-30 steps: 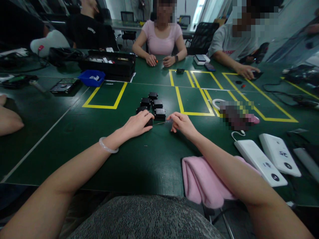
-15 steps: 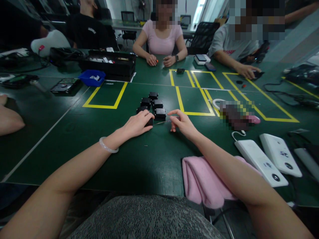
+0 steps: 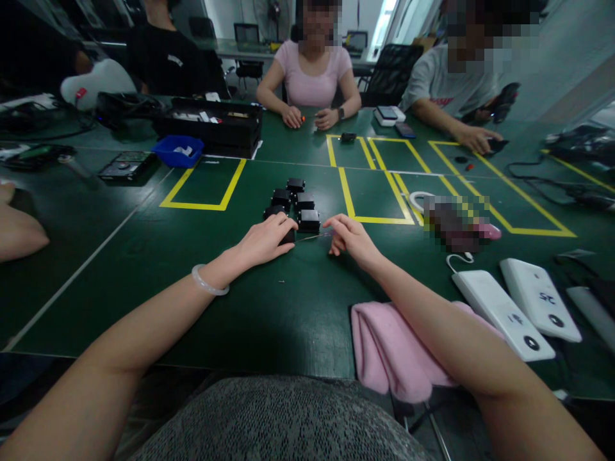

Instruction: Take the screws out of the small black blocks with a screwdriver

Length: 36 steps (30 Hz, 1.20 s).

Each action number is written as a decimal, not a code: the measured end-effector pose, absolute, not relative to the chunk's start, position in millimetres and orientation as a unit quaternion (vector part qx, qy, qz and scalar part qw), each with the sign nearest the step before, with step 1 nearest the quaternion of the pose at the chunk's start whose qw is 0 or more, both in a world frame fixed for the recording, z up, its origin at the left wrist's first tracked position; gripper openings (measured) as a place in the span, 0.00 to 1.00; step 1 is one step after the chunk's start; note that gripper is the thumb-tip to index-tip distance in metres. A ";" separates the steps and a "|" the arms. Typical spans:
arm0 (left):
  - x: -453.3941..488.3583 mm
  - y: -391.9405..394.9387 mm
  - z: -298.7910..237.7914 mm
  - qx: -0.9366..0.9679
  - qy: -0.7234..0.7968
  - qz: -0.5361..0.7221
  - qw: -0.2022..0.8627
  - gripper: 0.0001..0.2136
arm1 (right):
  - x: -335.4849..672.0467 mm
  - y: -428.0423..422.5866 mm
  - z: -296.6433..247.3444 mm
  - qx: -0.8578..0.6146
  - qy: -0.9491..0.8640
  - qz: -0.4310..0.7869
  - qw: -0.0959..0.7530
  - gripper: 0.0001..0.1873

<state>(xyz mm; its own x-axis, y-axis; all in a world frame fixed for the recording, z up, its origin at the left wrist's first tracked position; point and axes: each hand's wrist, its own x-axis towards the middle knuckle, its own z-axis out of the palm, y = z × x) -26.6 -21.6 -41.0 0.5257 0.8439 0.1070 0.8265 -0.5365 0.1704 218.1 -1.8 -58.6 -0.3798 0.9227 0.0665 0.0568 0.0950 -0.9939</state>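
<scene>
My left hand (image 3: 263, 242) lies curled over a small black box (image 3: 289, 235) on the green table (image 3: 269, 301), holding it down. My right hand (image 3: 350, 237) pinches the handle of a thin metal tool (image 3: 312, 237) whose tip points left at that box. Just beyond my hands stands a cluster of several more small black boxes (image 3: 298, 200). A pale bangle (image 3: 209, 283) sits on my left wrist.
A pink cloth (image 3: 384, 349) lies under my right forearm. Two white flat devices (image 3: 519, 307) lie at the right. Yellow taped rectangles (image 3: 204, 186) mark the table. A blue bin (image 3: 177, 151) and black tray (image 3: 211, 125) stand far left. Other people sit across the table.
My right hand's fingers have shifted slightly on the thin tool. My left hand has stayed on the black box.
</scene>
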 end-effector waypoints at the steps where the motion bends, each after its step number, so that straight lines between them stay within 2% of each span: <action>1: -26.5 -21.8 -40.7 0.872 0.479 0.088 0.050 0.17 | 218.0 -1.7 -58.7 -0.394 -0.626 0.547 0.392 0.16; 5: -26.1 -21.9 -39.9 0.872 0.479 0.090 0.052 0.17 | 217.6 -1.8 -57.9 -0.395 -0.624 0.544 0.398 0.13; 14: -25.4 -23.1 -37.0 0.870 0.483 0.084 0.059 0.17 | 218.3 -2.1 -58.2 -0.400 -0.611 0.562 0.389 0.14; 22: -25.8 -22.4 -37.9 0.873 0.478 0.081 0.052 0.17 | 218.7 -2.3 -57.7 -0.397 -0.611 0.558 0.397 0.08; 36: -25.7 -22.4 -37.5 0.872 0.480 0.080 0.052 0.18 | 218.5 -1.5 -59.5 -0.391 -0.611 0.565 0.393 0.12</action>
<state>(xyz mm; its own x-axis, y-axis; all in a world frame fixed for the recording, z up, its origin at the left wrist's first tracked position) -25.7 -22.4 -37.5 0.5260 0.8458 0.0897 0.8293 -0.5334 0.1667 218.5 -1.5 -59.5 -0.3850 0.9221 0.0393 0.0337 0.0567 -0.9978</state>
